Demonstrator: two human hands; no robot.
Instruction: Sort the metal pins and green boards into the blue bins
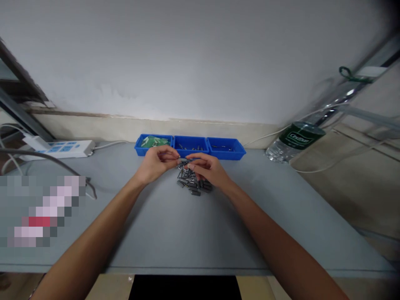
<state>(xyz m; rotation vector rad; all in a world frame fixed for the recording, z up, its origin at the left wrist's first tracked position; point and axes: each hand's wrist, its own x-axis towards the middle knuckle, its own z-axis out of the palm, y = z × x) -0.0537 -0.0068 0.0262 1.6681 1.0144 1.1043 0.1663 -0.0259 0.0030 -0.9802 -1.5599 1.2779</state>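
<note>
A heap of small dark metal parts (190, 185), some thin like pins and some thicker and cylindrical, lies on the grey table. Over its far edge, my left hand (161, 161) is closed in a pinch, thumb against fingers; what it grips is too small to make out. Close beside it, my right hand (210, 168) pinches a small slim metal part between thumb and fingers. The two sets of fingertips almost meet, and they hide part of the heap.
Behind the hands, three joined blue bins stand in a row: the left bin (137, 146) holds a green-and-white packet, the middle bin (190, 153) and right bin (228, 154) small metal parts. A power strip (70, 148) lies left, a bottle (293, 141) stands right. A pixelated area covers the left.
</note>
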